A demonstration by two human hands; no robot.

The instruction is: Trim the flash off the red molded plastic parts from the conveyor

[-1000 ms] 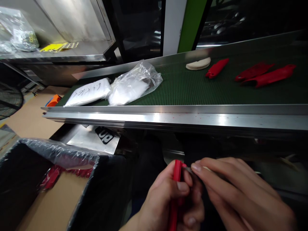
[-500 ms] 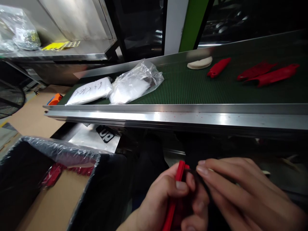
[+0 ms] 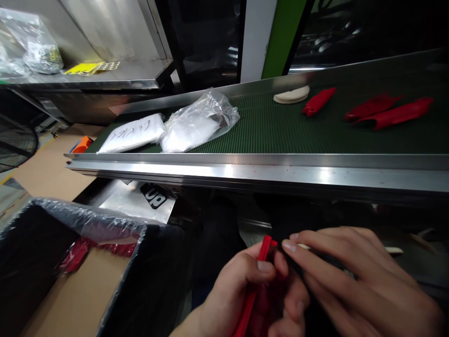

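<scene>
Below the conveyor's steel edge, my left hand [image 3: 245, 292] is closed around a thin red plastic piece [image 3: 262, 252] that stands up between thumb and fingers. My right hand [image 3: 354, 276] lies against it from the right, fingers pressed together at the piece's top; a small pale object shows under those fingers but I cannot make it out. On the green conveyor belt [image 3: 280, 126] lie several more red pieces [image 3: 389, 113] and a beige curved piece [image 3: 291, 96] at the far right.
Two white plastic bags [image 3: 164, 130] rest on the belt's left end. A cardboard box lined with black plastic [image 3: 87, 262] stands at lower left with red pieces inside. A steel shelf [image 3: 105, 79] holds a clear bag and yellow sheets at upper left.
The red piece has tilted slightly to the right in my left hand. Both hands have shifted a little right and stayed together; the red pieces on the belt sit where they were.
</scene>
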